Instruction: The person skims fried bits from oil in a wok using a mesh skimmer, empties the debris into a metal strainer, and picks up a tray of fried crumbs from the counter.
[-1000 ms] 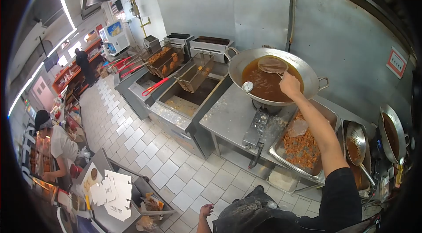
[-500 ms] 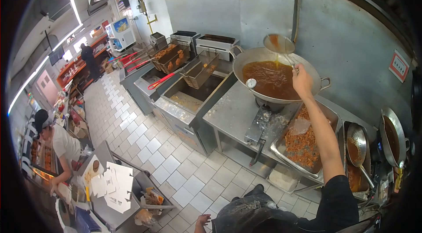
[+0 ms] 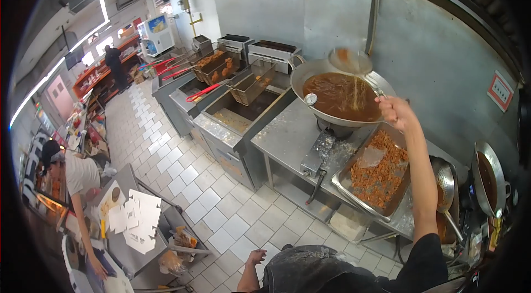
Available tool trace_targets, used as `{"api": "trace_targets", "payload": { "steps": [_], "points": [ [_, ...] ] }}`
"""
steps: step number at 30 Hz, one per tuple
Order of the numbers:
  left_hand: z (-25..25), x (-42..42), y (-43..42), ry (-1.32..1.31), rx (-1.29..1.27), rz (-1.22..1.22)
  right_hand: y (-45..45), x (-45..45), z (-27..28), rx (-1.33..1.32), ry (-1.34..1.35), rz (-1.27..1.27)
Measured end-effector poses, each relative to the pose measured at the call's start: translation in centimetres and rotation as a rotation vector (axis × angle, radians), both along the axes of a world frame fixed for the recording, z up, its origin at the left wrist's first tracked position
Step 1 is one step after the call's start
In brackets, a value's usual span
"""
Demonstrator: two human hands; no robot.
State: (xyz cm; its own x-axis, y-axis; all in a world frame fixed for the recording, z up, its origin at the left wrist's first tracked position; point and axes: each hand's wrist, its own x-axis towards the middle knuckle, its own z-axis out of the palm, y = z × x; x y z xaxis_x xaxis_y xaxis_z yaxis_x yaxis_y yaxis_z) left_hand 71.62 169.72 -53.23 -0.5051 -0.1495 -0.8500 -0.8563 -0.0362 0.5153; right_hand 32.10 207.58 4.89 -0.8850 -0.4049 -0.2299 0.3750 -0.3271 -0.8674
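Note:
My right hand [image 3: 395,111] is closed around the handle of a round skimmer [image 3: 350,61], raised over a large wok [image 3: 298,87] of brown oil [image 3: 337,94]. Drops fall from the skimmer into the oil, and a small reddish-brown clump shows in its mesh. A dial thermometer [image 3: 310,99] sits at the wok's left rim. Below my right forearm is a metal tray [image 3: 362,208] of orange-brown fried bits [image 3: 380,177] with a translucent scoop or bag on top. My left hand [image 3: 256,256] hangs low near my apron, fingers loosely curled apart, holding nothing.
Fryers with baskets [image 3: 253,85] stand left of the wok. At right are a perforated ladle [image 3: 443,182] and another pan [image 3: 487,177]. A co-worker [image 3: 80,174] reaches over a counter with cartons [image 3: 135,221] at lower left. Another person [image 3: 115,66] stands far back.
The skimmer has risen out of the oil and now drips above it. My right hand has moved right and a little down. The co-worker's arm has stretched downward over the lower-left counter.

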Motion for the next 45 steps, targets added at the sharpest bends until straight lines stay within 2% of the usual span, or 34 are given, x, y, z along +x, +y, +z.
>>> {"api": "trace_targets", "payload": {
  "steps": [2, 6, 10, 12, 13, 15, 16, 18, 19, 20, 23, 24, 26, 27, 28, 29, 31, 32, 33, 34, 36, 38, 41, 42, 43, 45],
  "points": [
    [0.4, -0.6, 1.0, 0.005, -0.017, -0.045, -0.3, 1.9, 0.4, 0.115, 0.23, -0.028],
    [0.3, 0.7, 2.5, -0.024, 0.006, -0.042, 0.1, 4.4, 1.1, 0.148, 0.337, -0.088],
    [0.2, 2.4, 4.8, -0.087, -0.011, -0.067, 3.8, 4.1, -2.9, 0.037, -0.004, 0.072],
    [1.1, 3.4, 7.2, -0.099, -0.028, -0.111, 8.1, 4.8, -1.1, 0.064, -0.092, 0.136],
    [1.2, 3.2, 8.8, -0.053, -0.012, -0.107, 10.7, 5.4, -0.4, -0.169, -0.329, 0.127],
    [-1.0, 5.5, 10.8, 0.007, 0.014, -0.111, 15.8, 7.7, -1.6, -0.054, -0.177, 0.195],
    [-1.1, 7.0, 11.9, 0.255, -0.052, -0.366, 18.2, 10.1, -1.9, 0.056, -0.05, 0.093],
    [0.3, 8.2, 15.5, 0.255, -0.1, -0.502, 22.2, 15.1, -1.1, 0.298, 0.201, -0.079],
    [1.1, 8.9, 17.1, 0.258, -0.127, -0.561, 24.9, 16.7, -1.5, 0.364, 0.218, -0.196],
    [1.9, 9.8, 18.5, 0.262, -0.089, -0.516, 27.5, 18.6, -1.7, 0.437, 0.261, -0.264],
    [0.9, 11.4, 21.2, 0.201, -0.08, -0.587, 34.0, 23.3, -3.9, 0.798, 0.357, -0.446],
    [2.2, 11.6, 22.4, 0.103, -0.141, -0.551, 36.1, 25.1, -5.0, 0.941, 0.378, -0.502],
    [6.0, 11.3, 24.9, -0.087, -0.267, -0.48, 38.9, 28.1, -9.1, 1.446, 0.752, -0.723],
    [7.5, 11.2, 25.4, -0.084, -0.281, -0.532, 38.0, 30.1, -8.7, 1.522, 0.517, -0.689],
    [9.0, 11.3, 25.8, -0.029, -0.272, -0.616, 38.0, 31.3, -10.0, 1.634, 0.406, -0.701],
    [10.4, 11.3, 26.2, 0.049, -0.263, -0.713, 38.2, 32.6, -10.9, 1.672, 0.333, -0.598],
    [11.7, 10.4, 27.0, 0.189, -0.22, -0.85, 38.5, 35.0, -14.1, 1.704, 0.469, -0.575],
    [11.2, 9.5, 26.9, 0.232, -0.199, -0.888, 38.5, 35.6, -13.7, 1.739, 0.356, -0.545],
    [8.0, 8.3, 26.5, 0.176, -0.12, -0.84, 38.3, 36.3, -13.0, 1.771, 0.238, -0.51],
    [4.4, 7.2, 25.9, 0.119, -0.046, -0.79, 38.2, 36.5, -12.3, 1.764, 0.243, -0.511],
    [2.1, 6.2, 25.6, 0.068, 0.08, -0.705, 37.9, 36.6, -11.2, 1.755, 0.243, -0.52],
    [2.2, 3.3, 26.5, 0.105, 0.182, -0.647, 37.6, 36.2, -12.7, 1.707, 0.262, -0.493],
    [0.4, 1.0, 27.8, 0.38, 0.084, -0.903, 37.4, 36.2, -11.6, 1.686, 0.256, -0.434],
    [-0.9, -0.3, 28.3, 0.087, 0.227, -0.645, 37.3, 36.3, -11.2, 1.722, 0.256, -0.459],
    [-3.8, -0.8, 27.7, 0.292, 0.304, -0.848, 37.3, 36.5, -11.1, 1.756, 0.25, -0.481],
    [-1.0, -1.5, 30.0, -0.067, 0.178, -0.646, 37.1, 36.9, -12.2, 1.722, 0.175, -0.524]
  ]
}}
